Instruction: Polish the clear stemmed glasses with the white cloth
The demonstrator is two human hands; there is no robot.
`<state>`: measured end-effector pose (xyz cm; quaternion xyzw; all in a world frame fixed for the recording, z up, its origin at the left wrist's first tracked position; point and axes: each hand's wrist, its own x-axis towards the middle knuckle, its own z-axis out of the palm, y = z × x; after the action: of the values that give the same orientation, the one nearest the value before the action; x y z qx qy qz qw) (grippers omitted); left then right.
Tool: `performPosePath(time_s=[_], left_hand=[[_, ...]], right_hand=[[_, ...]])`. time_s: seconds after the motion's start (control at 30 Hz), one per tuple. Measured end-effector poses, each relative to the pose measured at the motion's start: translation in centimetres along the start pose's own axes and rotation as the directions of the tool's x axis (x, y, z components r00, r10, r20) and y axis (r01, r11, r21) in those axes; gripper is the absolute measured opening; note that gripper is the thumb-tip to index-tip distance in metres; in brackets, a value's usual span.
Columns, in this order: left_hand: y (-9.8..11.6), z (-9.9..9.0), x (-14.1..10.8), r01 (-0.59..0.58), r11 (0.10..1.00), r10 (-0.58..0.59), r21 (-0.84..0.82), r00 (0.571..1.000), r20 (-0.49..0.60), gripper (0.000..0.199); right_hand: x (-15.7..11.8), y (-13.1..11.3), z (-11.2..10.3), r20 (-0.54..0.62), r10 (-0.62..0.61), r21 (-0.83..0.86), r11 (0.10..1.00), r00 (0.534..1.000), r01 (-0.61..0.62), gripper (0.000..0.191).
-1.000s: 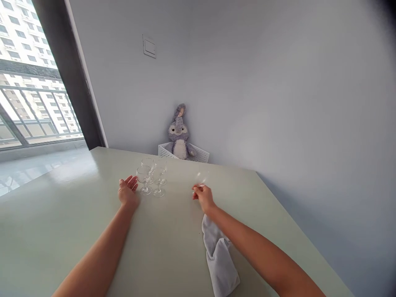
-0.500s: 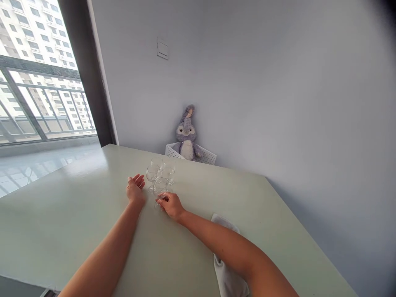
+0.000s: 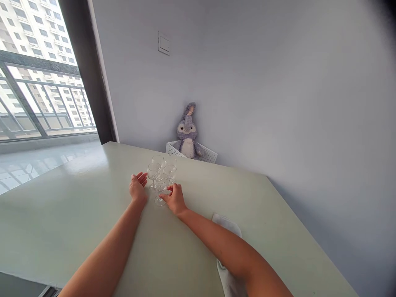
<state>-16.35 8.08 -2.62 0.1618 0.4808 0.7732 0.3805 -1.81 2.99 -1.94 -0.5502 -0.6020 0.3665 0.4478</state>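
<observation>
Several clear stemmed glasses stand upright in a close group on the pale green table [image 3: 198, 194]. The nearest glass [image 3: 161, 182] is at the front of the group, with another glass [image 3: 154, 170] behind it on the left and one [image 3: 170, 172] on the right. My right hand [image 3: 175, 198] is at the right of the nearest glass, thumb and fingers apart around the stem side; whether they touch it is hard to tell. On the group's left, my left hand [image 3: 137, 185] holds nothing, its palm turned toward the glasses and its fingers spread.
A grey cloth [image 3: 227, 225] lies partly under my right forearm. Beyond the table's far edge, a plush rabbit [image 3: 187, 134] sits in a white perforated basket [image 3: 210, 155] against the wall. A window with a railing is at the left.
My right hand has opened from its pinch at the nearest glass's stem and shifted slightly up and right. My left hand has moved slightly right, closer to the glasses.
</observation>
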Motion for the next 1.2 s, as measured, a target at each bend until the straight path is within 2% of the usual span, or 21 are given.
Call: performPosePath(time_s=[0.07, 0.23, 0.5, 0.63, 0.73, 0.83, 0.9, 0.97, 1.03, 1.1, 1.2], left_hand=[[-0.1, 0.0, 0.1, -0.001, 1.0, 0.001, 0.004, 1.0, -0.002, 0.04], [-0.3, -0.2, 0.3, -0.003, 1.0, 0.003, 0.001, 1.0, 0.005, 0.04], [-0.7, -0.2, 0.8, -0.015, 1.0, 0.015, 0.009, 1.0, 0.003, 0.039], [-0.7, -0.1, 0.8, -0.024, 0.999, 0.024, 0.021, 1.0, 0.005, 0.038], [-0.6, -0.1, 0.7, -0.029, 0.999, 0.029, 0.029, 1.0, 0.007, 0.039], [-0.4, 0.1, 0.6, -0.028, 0.999, 0.028, 0.032, 1.0, 0.004, 0.039], [-0.2, 0.2, 0.5, -0.027, 0.999, 0.028, 0.034, 1.0, -0.005, 0.039], [0.1, 0.3, 0.4, -0.027, 0.999, 0.028, 0.039, 0.999, -0.02, 0.04], [0.5, 0.4, 0.2, -0.037, 0.998, 0.04, 0.048, 0.998, -0.051, 0.04], [1.1, 0.4, -0.1, -0.073, 0.995, 0.079, 0.064, 0.991, -0.105, 0.038], [2.5, 0.5, -0.8, -0.171, 0.981, 0.187, 0.093, 0.961, -0.203, 0.03]], right_hand=[[0.0, 0.2, -0.1, 0.002, -0.008, -0.005, 1.0, 1.0, 0.008, 0.037], [0.7, 0.6, 0.7, 0.107, -0.036, 0.034, 0.999, 0.994, 0.033, 0.042], [1.4, -0.1, 1.6, 0.131, -0.036, 0.034, 0.999, 0.991, 0.031, 0.049], [0.8, -0.8, 0.6, 0.157, -0.026, 0.013, 1.0, 0.987, 0.024, 0.05], [-0.5, -1.2, -2.5, 0.185, -0.099, -0.018, 0.994, 0.978, 0.104, 0.042], [-2.4, -1.3, -8.0, 0.168, -0.182, -0.044, 0.98, 0.969, 0.192, 0.035], [-4.1, -1.0, -12.4, 0.117, -0.158, -0.066, 0.984, 0.98, 0.166, 0.031], [-6.1, -0.4, -16.5, 0.033, -0.088, -0.094, 0.991, 0.996, 0.09, 0.024], [-8.7, 0.5, -19.6, -0.021, -0.029, -0.152, 0.988, 0.999, 0.026, 0.022], [-11.8, 1.5, -21.0, 0.042, -0.009, -0.244, 0.97, 0.999, 0.019, 0.024], [-16.6, 2.6, -20.5, 0.268, -0.035, -0.41, 0.9, 0.963, 0.147, 0.036]])
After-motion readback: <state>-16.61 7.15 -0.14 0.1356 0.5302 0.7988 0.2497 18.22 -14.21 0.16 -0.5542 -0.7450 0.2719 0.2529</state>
